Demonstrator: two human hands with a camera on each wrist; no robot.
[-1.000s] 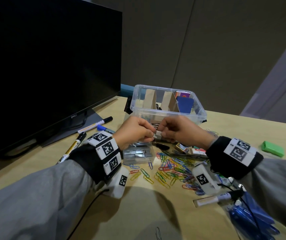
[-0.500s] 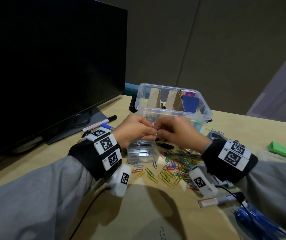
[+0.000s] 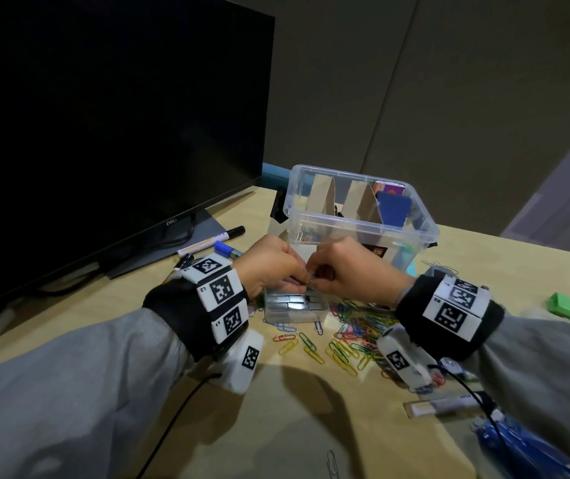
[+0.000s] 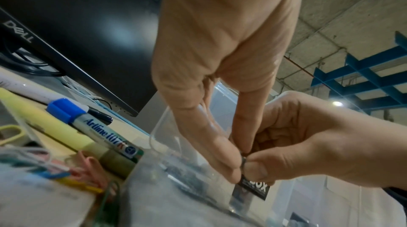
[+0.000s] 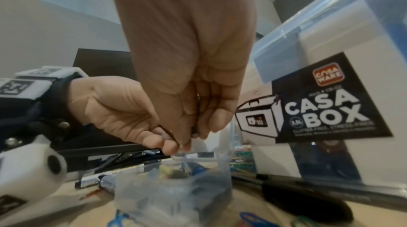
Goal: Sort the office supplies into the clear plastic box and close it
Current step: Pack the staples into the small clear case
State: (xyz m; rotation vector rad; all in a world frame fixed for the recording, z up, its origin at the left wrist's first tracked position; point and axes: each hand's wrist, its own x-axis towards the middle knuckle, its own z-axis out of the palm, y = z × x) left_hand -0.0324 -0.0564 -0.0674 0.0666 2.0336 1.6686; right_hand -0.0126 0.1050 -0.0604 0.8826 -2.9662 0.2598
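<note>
Clear plastic box (image 3: 411, 216): we saw it open on the desk, cardboard dividers upright inside.
Left hand (image 3: 269, 264): fingertips pinched a small dark item.
Right hand (image 3: 352, 267): pinched the same item, over a small staple case (image 3: 293, 307).

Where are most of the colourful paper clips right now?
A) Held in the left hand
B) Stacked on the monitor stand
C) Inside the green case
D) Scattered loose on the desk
D: the coloured paper clips lie strewn on the desk, just in front of the clear plastic box.

Clear glossy plastic box (image 3: 411, 233), wood-look desk (image 3: 484, 257)
</note>
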